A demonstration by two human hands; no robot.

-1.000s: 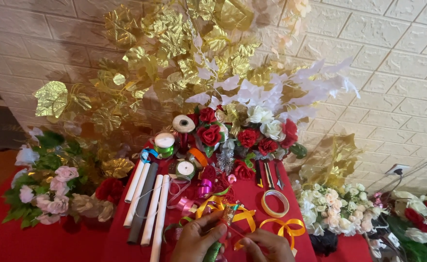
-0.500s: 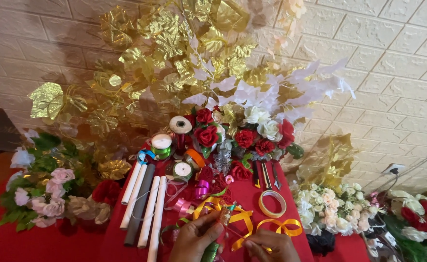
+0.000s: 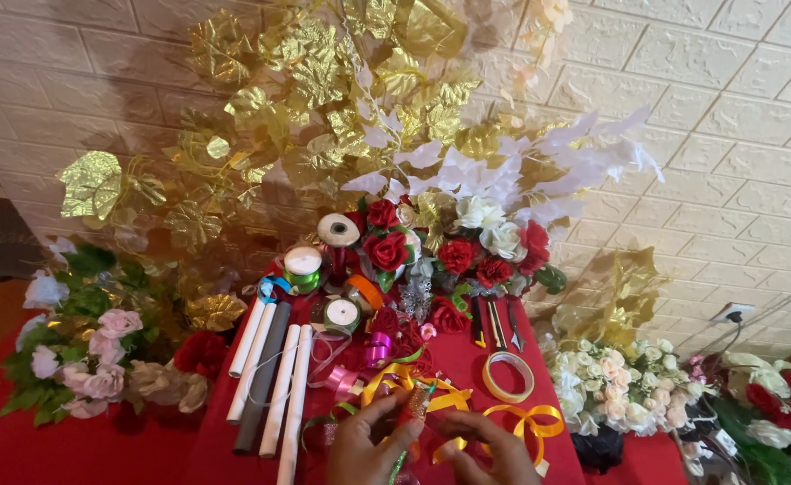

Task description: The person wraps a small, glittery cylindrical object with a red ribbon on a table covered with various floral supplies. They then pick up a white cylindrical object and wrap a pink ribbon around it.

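Both hands low at the red surface [image 3: 467, 364] edge — left hand [image 3: 359, 446] and right hand [image 3: 490, 452] pinched around a yellow ribbon [image 3: 413, 388], held up over the rolls [image 3: 274, 382] for working room; tape ring [image 3: 508, 377] kept beside, within reach.

We see both bare hands low at the bottom edge, close together. Our left hand [image 3: 364, 445] curls its fingers [image 3: 393, 415] upward in a pinch. Our right hand [image 3: 490, 449] lies knuckles-up, fingers bent inward toward the left.
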